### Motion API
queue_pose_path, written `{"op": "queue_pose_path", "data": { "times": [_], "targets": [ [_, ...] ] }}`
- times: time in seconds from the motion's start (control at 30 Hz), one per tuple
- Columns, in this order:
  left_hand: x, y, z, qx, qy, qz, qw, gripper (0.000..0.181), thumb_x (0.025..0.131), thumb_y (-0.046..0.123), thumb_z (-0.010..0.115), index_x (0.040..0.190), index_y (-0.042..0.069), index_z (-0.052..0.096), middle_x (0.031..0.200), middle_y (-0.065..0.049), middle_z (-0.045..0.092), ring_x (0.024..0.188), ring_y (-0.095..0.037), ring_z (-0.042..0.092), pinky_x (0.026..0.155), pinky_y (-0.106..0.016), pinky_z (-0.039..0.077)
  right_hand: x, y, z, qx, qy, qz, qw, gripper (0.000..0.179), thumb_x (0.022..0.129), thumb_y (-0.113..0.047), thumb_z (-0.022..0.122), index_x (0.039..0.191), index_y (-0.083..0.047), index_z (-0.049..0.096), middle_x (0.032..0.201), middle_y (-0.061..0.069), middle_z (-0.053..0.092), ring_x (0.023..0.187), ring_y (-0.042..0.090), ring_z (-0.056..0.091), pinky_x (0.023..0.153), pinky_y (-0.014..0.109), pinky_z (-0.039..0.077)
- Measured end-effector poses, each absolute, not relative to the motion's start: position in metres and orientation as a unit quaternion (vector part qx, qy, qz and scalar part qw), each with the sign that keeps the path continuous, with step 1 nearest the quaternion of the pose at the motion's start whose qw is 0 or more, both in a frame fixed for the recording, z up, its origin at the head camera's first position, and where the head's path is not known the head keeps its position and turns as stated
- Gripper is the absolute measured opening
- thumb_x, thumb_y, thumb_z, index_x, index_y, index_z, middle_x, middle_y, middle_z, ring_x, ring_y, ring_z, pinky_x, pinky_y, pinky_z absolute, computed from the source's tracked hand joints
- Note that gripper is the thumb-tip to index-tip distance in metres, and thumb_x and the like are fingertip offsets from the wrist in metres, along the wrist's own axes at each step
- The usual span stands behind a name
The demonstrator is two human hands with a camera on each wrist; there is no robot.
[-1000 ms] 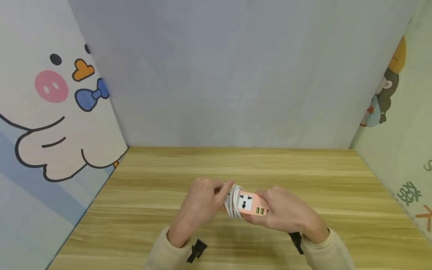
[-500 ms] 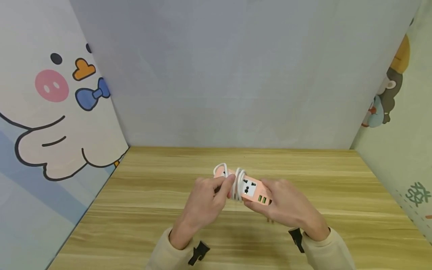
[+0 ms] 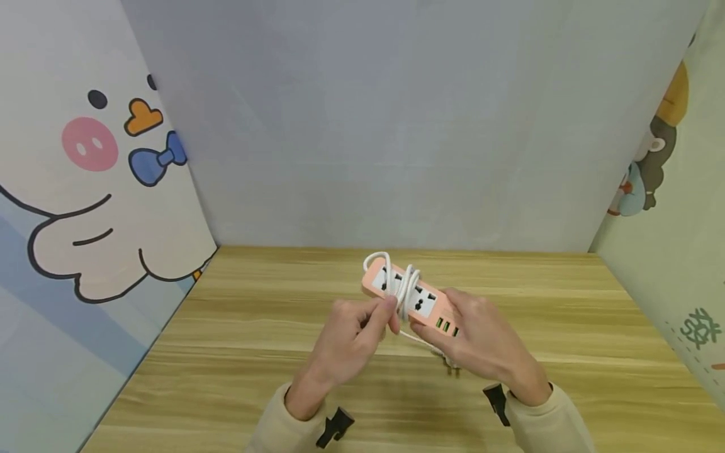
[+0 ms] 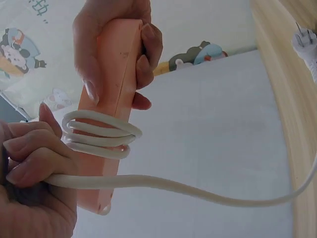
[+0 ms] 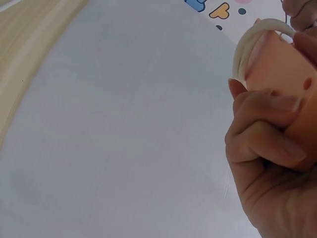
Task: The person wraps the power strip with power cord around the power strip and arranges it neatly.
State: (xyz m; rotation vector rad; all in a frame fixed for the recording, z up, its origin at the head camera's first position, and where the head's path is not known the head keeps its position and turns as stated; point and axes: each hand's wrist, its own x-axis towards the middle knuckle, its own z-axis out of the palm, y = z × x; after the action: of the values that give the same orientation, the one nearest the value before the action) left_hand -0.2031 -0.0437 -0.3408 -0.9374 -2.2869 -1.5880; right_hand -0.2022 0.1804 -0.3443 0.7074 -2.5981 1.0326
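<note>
A pink power strip [image 3: 442,308] with white sockets and green USB ports is held tilted above the table, its far end pointing up and left. My right hand [image 3: 489,336] grips the USB end, fingers curled round the body in the right wrist view. White cord [image 3: 408,292] is wound several times round the strip's middle. With thumb and fingers, my left hand [image 3: 351,336] pinches the cord just below these loops. From that hand the cord [image 4: 148,181] runs off to the right in the left wrist view. Its plug [image 3: 452,365] hangs below my right hand, prongs downward.
Below the hands lies a wood-grain table [image 3: 272,289], bounded at the back by a plain grey wall panel [image 3: 396,126]. Cartoon-printed panels [image 3: 56,189] stand along both sides. Black straps [image 3: 335,428] show at the cuffs.
Both hands have raised and tilted the power strip away from me, uncovering its far end and a cord loop there. The plug and a slack length of cord now show below the hands.
</note>
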Motion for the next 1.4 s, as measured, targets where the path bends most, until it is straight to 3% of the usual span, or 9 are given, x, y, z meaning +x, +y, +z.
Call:
{"op": "queue_pose_path", "data": {
  "times": [0.33,0.77,1.1,1.4],
  "targets": [
    [-0.202,-0.043,-0.34,-0.346,-0.727,-0.593,0.026,0.041,0.11,0.018,0.043,0.08,0.004,0.066,0.047,0.001,0.035,0.04,-0.001,0.025,0.037,-0.023,0.022,-0.202,0.184,-0.342,0.232,-0.882,0.361,0.197,0.024,0.086,-0.029,0.081,0.094,-0.013,0.065,0.067,-0.007,0.055,0.05,0.002,0.045,0.045,0.023,0.041],
    [-0.205,-0.044,-0.343,-0.391,-0.673,-0.625,-0.059,0.043,0.112,0.019,0.037,0.09,-0.004,0.067,0.049,-0.009,0.035,0.043,-0.005,0.029,0.04,-0.024,0.025,-0.202,0.187,-0.337,0.226,-0.865,0.407,0.19,0.021,0.086,-0.024,0.082,0.094,-0.014,0.065,0.064,-0.006,0.055,0.048,0.004,0.047,0.043,0.024,0.042],
    [-0.207,-0.043,-0.343,-0.419,-0.645,-0.628,-0.118,0.046,0.112,0.019,0.035,0.097,-0.01,0.067,0.054,-0.014,0.037,0.045,-0.017,0.031,0.043,-0.023,0.028,-0.2,0.191,-0.332,0.239,-0.848,0.432,0.192,0.019,0.085,-0.018,0.081,0.097,-0.011,0.067,0.062,-0.004,0.054,0.047,0.003,0.046,0.042,0.023,0.04],
    [-0.21,-0.042,-0.345,-0.455,-0.637,-0.605,-0.147,0.046,0.112,0.017,0.033,0.097,-0.009,0.068,0.06,-0.015,0.039,0.049,-0.008,0.033,0.046,-0.023,0.029,-0.199,0.198,-0.328,0.225,-0.833,0.473,0.179,0.024,0.087,-0.011,0.078,0.109,-0.008,0.07,0.067,-0.001,0.058,0.05,0.006,0.049,0.044,0.025,0.042]
  ]
}}
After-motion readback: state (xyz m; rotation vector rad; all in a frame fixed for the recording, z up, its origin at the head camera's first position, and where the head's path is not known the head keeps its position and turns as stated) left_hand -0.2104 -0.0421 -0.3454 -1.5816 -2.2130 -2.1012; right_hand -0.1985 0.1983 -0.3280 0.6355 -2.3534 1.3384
